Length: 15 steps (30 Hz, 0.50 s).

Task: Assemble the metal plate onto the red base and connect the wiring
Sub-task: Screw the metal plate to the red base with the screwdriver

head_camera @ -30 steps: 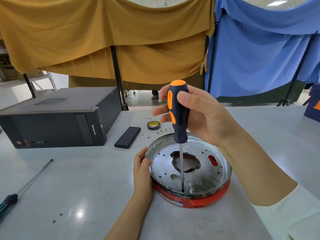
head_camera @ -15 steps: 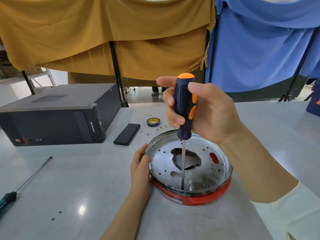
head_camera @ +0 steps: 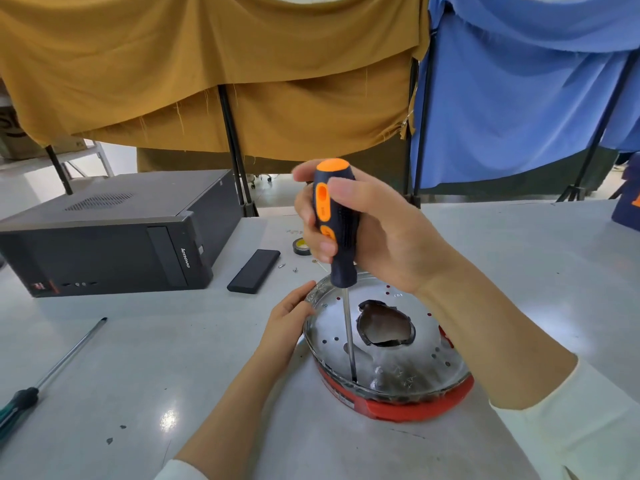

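Note:
A round shiny metal plate with small holes and a dark opening in its middle sits on top of the red base on the white table. My right hand grips the navy and orange handle of a screwdriver held almost upright. Its tip stands on the plate near the front left rim. My left hand rests against the left edge of the plate, fingers curled on the rim. No wiring shows.
A black desktop computer case lies at the left. A black flat device, a roll of tape and small screws lie behind the plate. A second, green-handled screwdriver rests at the table's left front.
The screwdriver handle has turned in my right hand, its orange markings now facing left. My left hand has stayed on the plate's rim. The view has shifted slightly.

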Motion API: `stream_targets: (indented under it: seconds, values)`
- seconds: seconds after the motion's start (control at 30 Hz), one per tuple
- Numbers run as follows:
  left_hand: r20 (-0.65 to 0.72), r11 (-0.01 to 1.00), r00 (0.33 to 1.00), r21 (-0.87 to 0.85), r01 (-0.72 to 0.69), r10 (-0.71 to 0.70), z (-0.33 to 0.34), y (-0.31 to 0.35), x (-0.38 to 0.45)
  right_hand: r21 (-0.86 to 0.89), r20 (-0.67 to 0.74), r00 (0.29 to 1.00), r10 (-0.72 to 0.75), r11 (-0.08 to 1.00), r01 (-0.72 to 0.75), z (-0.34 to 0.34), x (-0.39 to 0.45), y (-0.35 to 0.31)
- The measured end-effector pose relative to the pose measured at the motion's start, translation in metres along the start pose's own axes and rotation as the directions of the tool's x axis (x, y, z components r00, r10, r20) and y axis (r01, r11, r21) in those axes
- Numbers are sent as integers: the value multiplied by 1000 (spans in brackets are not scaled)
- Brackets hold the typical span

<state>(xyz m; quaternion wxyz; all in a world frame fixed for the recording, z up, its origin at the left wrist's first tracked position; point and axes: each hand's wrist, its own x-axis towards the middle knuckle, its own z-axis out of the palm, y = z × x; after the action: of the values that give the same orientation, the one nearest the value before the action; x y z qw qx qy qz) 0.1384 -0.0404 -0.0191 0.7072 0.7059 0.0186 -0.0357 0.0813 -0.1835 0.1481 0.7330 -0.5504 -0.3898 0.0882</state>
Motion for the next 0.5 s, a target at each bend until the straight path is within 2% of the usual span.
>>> stream_targets:
  seconds: [0.1,0.2,0.33,0.5]
  values:
    - [30,989,998,-135,52,-49,1,-2,-6,22,63,997,44,999,-45,-4,-1,-2]
    - [89,963,994,-258,83,-61,6,-14,-14,8,59,998,32,999,-32,-7,-4,-2]
    - [58,986,998,-164,13,-4,8,-20,-16,33,19,1000,-17,999,17,-6,-6,3]
    - [185,998,983,-68,0,13,5,-10,-6,-98,-127,990,-68,994,55,-1,1,4]
